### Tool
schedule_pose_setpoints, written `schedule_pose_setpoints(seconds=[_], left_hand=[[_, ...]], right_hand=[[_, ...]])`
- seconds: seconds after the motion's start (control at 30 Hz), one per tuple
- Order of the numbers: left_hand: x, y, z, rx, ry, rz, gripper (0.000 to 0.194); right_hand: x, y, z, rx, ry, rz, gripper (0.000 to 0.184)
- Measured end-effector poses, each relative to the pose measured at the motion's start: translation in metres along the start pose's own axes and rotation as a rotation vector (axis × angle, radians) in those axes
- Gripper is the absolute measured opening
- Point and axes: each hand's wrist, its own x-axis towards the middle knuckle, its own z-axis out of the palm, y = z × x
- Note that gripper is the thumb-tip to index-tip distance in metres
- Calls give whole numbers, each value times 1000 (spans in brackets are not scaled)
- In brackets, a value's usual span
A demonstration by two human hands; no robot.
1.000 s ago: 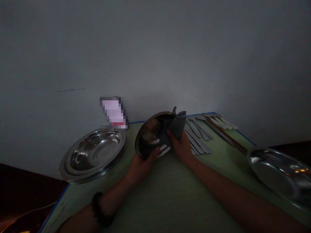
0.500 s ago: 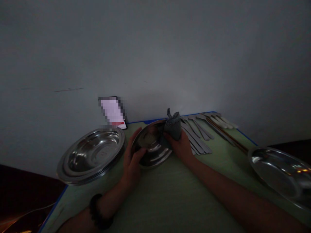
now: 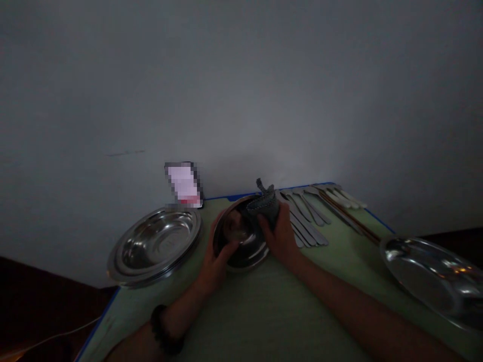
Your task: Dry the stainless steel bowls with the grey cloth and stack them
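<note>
A shiny metal bowl (image 3: 245,251) is tilted up in front of me over the table. My left hand (image 3: 215,261) grips its left rim, with the thumb over the inside and the other fingers behind. In my right hand (image 3: 281,231) is a bunched grey cloth (image 3: 266,203), pressed against the bowl's right rim; the fingers under the cloth are partly hidden. Just right of that hand lies a row of metal cutlery (image 3: 307,234).
Stacked metal basins (image 3: 154,246) stand at the left of the green table (image 3: 264,322). A phone (image 3: 184,183), blurred out, leans on the wall behind. White-handled cutlery (image 3: 349,196) and chopsticks (image 3: 362,223) lie at the back right, near an oval metal dish (image 3: 426,271).
The whole view has shifted, so things sit slightly lower and the left side farther right. The cloth has tipped left over the bowl's rim. Both hands keep their holds.
</note>
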Motion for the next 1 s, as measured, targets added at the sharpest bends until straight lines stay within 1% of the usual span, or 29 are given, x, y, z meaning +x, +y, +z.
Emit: schedule_pose_setpoints(seconds=[0.07, 0.13, 0.2, 0.27, 0.33, 0.37, 0.43, 0.5, 0.53, 0.6, 0.63, 0.7, 0.77, 0.83, 0.9, 1.0], left_hand=[[1, 2, 0, -13, 19, -38, 58], [1, 4, 1, -34, 42, -53, 51], [1, 8, 2, -39, 46, -45, 47], [3, 19, 2, -46, 41, -32, 45], [11, 40, 1, -53, 6, -11, 44], [17, 54, 0, -48, -23, 33, 42], [34, 84, -3, -30, -156, 95, 40], [51, 113, -6, -70, -264, 130, 44], [59, 125, -7, -102, -309, 153, 47], [71, 141, -11, -141, -426, 155, 47], [74, 146, -13, -129, -483, 153, 46], [76, 148, -16, -41, -586, 148, 43], [73, 146, -16, 91, -660, 134, 43], [70, 143, -13, 194, -708, 117, 45], [66, 141, -7, 236, -732, 118, 49], [64, 140, 2, 187, -732, 136, 53]], right_hand=[[5, 0, -5, -60, -44, -46, 30], [15, -2, -13, -136, -145, -84, 21], [28, -9, -23, -214, -238, -127, 17], [42, -22, -33, -268, -261, -166, 17], [57, -38, -40, -279, -200, -205, 17], [65, -47, -42, -267, -145, -223, 18], [80, -63, -43, -218, -11, -234, 21], [92, -75, -42, -150, 105, -207, 26], [96, -79, -41, -114, 144, -188, 28], [102, -82, -40, -54, 165, -162, 33], [103, -83, -41, -37, 146, -161, 34], [104, -81, -45, -46, 51, -198, 33], [104, -80, -51, -95, -79, -284, 29], [104, -79, -56, -144, -155, -355, 26], [104, -78, -60, -156, -132, -358, 26], [105, -73, -59, -106, 16, -269, 29]])
